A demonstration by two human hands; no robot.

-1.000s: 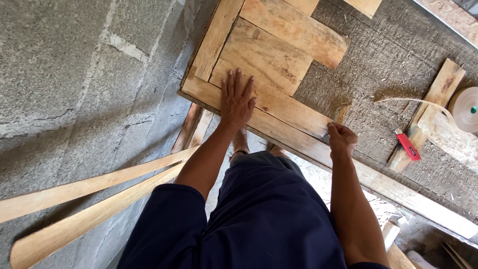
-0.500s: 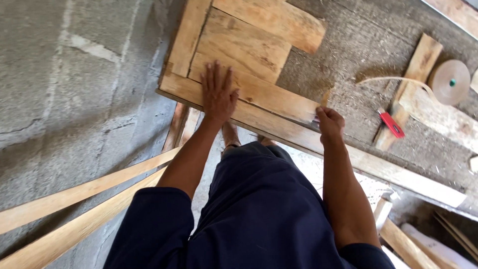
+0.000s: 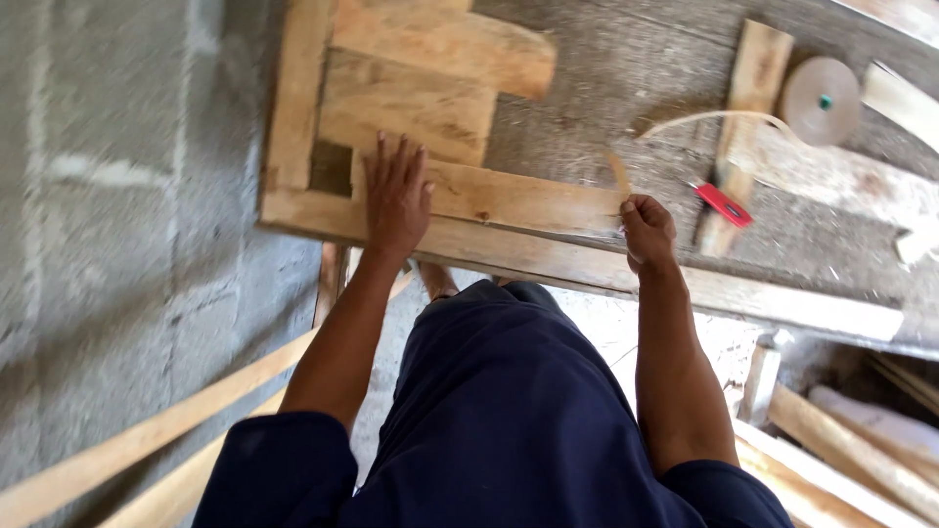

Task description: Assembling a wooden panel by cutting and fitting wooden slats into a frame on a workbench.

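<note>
The whole frame is motion-blurred, most of all along the left edge, so fine grain and small items are hard to read. The person's body in dark blue cloth fills the lower middle and hides whatever lies under the bench there. The frame [image 3: 293, 210] of pale rough planks is cut off at the top edge, and the long plank [image 3: 782, 303] along its near side runs out toward the right under clutter.

The left hand [image 3: 394, 196] lies flat on a board [image 3: 518, 198] in the upper middle, palm down, fingers stretched and slightly spread, gripping nothing (just pressing). The right hand [image 3: 646, 230] sits at the right end of that board, centre right, clenched into a fist. A thin pale sliver [image 3: 619, 176] stands just above its knuckles; whether the fist holds it I cannot tell.

The bench [image 3: 587, 88] is grey, coarse and dusty. In the upper right lie a red-handled tool [image 3: 724, 203] against a short plank [image 3: 748, 108], a flat tan disc [image 3: 820, 101] with a green centre, and a curled shaving [image 3: 719, 117]. Long pale laths [image 3: 137, 440] slant across the lower left over a grey block wall [image 3: 117, 196].
</note>
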